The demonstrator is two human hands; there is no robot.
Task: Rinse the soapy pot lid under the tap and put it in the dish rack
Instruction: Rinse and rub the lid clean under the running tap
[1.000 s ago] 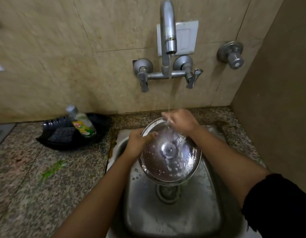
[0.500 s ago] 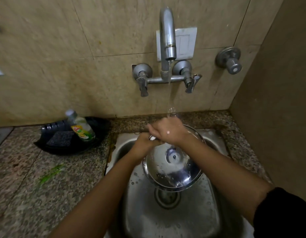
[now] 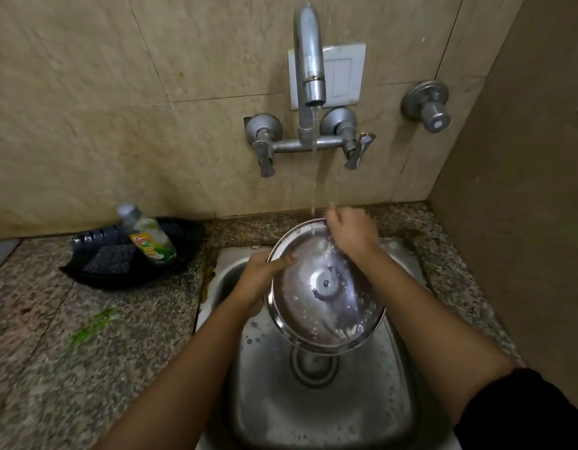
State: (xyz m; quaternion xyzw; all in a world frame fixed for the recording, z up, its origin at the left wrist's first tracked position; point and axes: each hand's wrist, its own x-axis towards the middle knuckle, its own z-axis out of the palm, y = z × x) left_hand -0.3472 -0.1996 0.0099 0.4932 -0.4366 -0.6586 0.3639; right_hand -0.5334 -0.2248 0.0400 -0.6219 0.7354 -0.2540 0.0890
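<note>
1. A person stands at a steel sink (image 3: 372, 414) set into a speckled granite counter (image 3: 86, 352), seen from above, with both bare forearms reaching forward over the basin.
2. A round steel pot lid (image 3: 325, 287) is held tilted above the basin, over the drain (image 3: 313, 368), its inner side facing up, wet and dotted with suds near its lower rim.
3. The left hand (image 3: 260, 277) grips the lid's left rim: the thumb lies on the inner face, and the other fingers curl out of sight behind the rim.
4. The right hand (image 3: 351, 230) rests on the lid's far rim, fingers curled together against the metal; whether they clamp the edge or only press on it cannot be told.
5. A wall-mounted tap (image 3: 308, 60) runs a thin stream of water (image 3: 313, 170) that lands on the far part of the lid, just left of the right hand.
6. At the counter's back edge, left of the sink, a black tray (image 3: 183, 254) holds a dish soap bottle (image 3: 148, 237) leaning on its side and a dark scrub pad (image 3: 109, 259).
7. A green smear (image 3: 93, 324) marks the counter nearer the front, left of the sink.
8. A separate valve knob (image 3: 427, 105) sits on the tiled wall (image 3: 86, 92) to the right of the tap.
</note>
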